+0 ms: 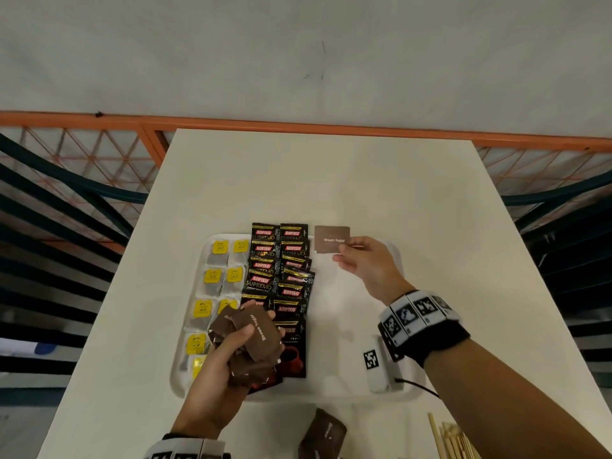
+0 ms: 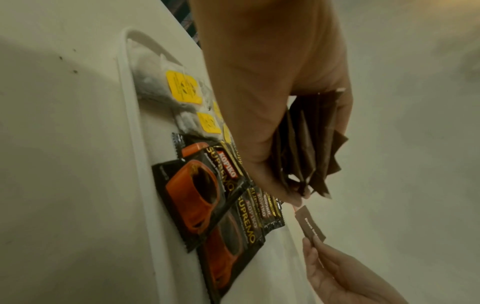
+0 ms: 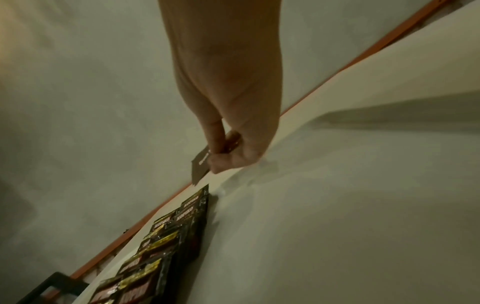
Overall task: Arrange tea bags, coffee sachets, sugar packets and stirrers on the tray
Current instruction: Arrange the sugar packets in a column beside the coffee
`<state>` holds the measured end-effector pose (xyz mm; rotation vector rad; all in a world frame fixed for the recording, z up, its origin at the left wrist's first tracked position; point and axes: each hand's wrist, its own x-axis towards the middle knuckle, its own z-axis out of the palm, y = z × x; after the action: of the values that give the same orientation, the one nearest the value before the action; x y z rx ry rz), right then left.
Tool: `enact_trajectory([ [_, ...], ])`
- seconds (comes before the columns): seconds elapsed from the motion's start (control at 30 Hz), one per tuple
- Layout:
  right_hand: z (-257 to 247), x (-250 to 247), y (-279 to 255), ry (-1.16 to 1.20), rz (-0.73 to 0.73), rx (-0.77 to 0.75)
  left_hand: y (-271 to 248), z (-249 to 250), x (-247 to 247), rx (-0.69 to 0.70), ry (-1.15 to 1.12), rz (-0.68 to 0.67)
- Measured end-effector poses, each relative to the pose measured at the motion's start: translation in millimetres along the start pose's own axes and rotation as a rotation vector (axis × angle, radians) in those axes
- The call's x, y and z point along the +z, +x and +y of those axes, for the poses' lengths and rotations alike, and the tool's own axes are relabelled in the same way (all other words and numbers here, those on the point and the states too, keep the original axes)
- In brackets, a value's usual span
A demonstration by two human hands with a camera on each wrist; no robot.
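Note:
A white tray [image 1: 407,390] lies on the table. Tea bags with yellow tags [image 1: 220,248] fill its left columns. Two columns of black coffee sachets [image 1: 280,256] run down its middle. My right hand [image 1: 344,251] pinches one brown sugar packet [image 1: 331,239] above the tray's far edge, just right of the top coffee sachets. My left hand [image 1: 246,329] grips a bunch of brown sugar packets [image 1: 261,339] over the tray's near left part. In the left wrist view the bunch of packets [image 2: 306,148] fans out from my fingers above the coffee sachets [image 2: 205,191].
One loose brown sugar packet [image 1: 326,433] lies on the table in front of the tray. Wooden stirrers [image 1: 453,440] lie at the near right. An orange rail [image 1: 298,124] runs behind the table. Slatted dark chairs stand at both sides.

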<state>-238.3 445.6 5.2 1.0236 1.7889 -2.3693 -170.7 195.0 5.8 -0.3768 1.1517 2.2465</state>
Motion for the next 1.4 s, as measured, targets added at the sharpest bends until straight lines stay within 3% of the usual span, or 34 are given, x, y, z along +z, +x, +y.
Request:
enact_trajectory([
  [0.13, 7.9, 9.0, 23.4, -0.175, 0.167, -0.004, 0.9, 0.2, -2.6, 0.012, -0.025, 0.005],
  [0.3, 20.2, 19.5, 39.1, -0.478, 0.287, -0.153, 2.9, 3.3, -1.9, 0.039, -0.086, 0.037],
  [0.43, 24.8, 22.4, 38.7, -0.579, 0.296, -0.263, 1.9, 5.5, -1.4, 0.013, -0.075, 0.049],
  [0.7, 23.3, 19.3, 31.9, -0.628, 0.293, -0.316, 6.1, -0.2, 0.8, -0.008, 0.018, 0.037],
  [0.8, 17.3, 24.0, 12.6, -0.697, 0.181, -0.324, 7.5, -0.8, 2.5, -0.032, 0.033, 0.038],
  [1.0, 15.7, 36.9, -51.6, -0.793, -0.492, -0.099, 6.5, -2.5, 8.3, -0.063, 0.065, 0.028],
  [1.07, 21.8, 37.3, -65.5, -0.773, -0.625, -0.099, 5.6, -3.5, 8.3, -0.068, 0.071, 0.016],
  [1.2, 30.0, 35.5, -78.2, -0.667, -0.662, -0.104, 3.7, -5.5, 4.2, -0.070, 0.090, 0.015],
  [1.4, 31.2, 28.6, -80.7, -0.546, -0.551, -0.030, 3.4, -7.8, 0.3, -0.042, 0.087, 0.067],
])
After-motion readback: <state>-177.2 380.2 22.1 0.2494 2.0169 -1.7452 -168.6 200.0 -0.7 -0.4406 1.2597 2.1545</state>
